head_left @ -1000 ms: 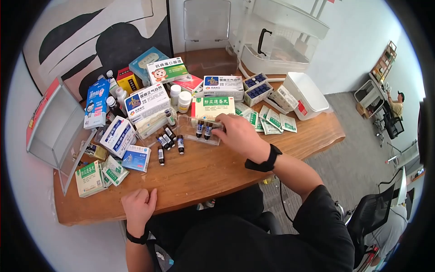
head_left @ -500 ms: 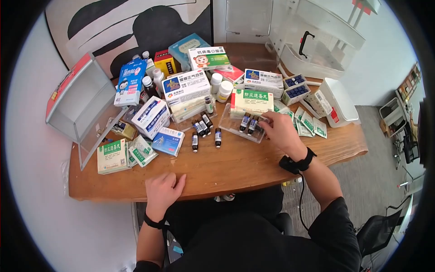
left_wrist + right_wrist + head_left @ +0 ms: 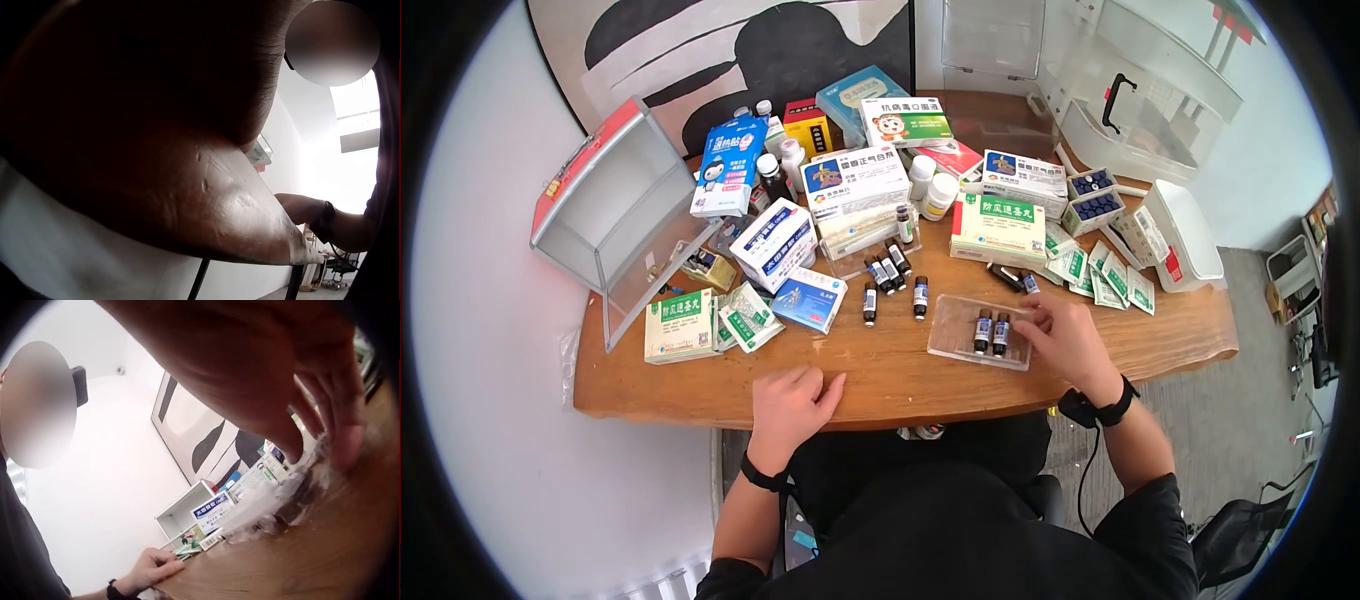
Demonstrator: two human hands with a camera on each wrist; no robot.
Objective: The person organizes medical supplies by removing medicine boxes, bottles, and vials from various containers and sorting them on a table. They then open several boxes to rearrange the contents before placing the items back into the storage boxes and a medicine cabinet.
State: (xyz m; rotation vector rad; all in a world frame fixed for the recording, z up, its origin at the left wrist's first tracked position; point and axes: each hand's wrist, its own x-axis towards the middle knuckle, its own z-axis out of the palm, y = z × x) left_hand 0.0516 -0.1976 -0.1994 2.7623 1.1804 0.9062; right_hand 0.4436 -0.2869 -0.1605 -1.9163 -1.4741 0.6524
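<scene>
My right hand (image 3: 1072, 340) pinches the right edge of a clear plastic tray (image 3: 955, 345) between thumb and fingers. Two small dark vials (image 3: 992, 333) with blue labels lie side by side in that tray. In the right wrist view, thumb and fingers come down at the tray's edge, close over the wood. Behind the tray, more dark vials (image 3: 1006, 277) lie near a green and white medicine box (image 3: 998, 228). To the tray's left, a single vial (image 3: 920, 298) lies beside a loose group of vials (image 3: 888, 270). My left hand (image 3: 792, 405) rests on the table's front edge, holding nothing.
Medicine boxes and white bottles (image 3: 940, 195) crowd the back of the wooden table (image 3: 870, 375). At left stands a clear-fronted case (image 3: 625, 205). On the right are green sachets (image 3: 1106, 275), compartments of blue-capped vials (image 3: 1093, 197) and a white bin (image 3: 1185, 235).
My right hand has drawn the tray towards me, away from the green and white box. Dark vials now show on the wood behind it. The head view has swung right; the left hand stays put.
</scene>
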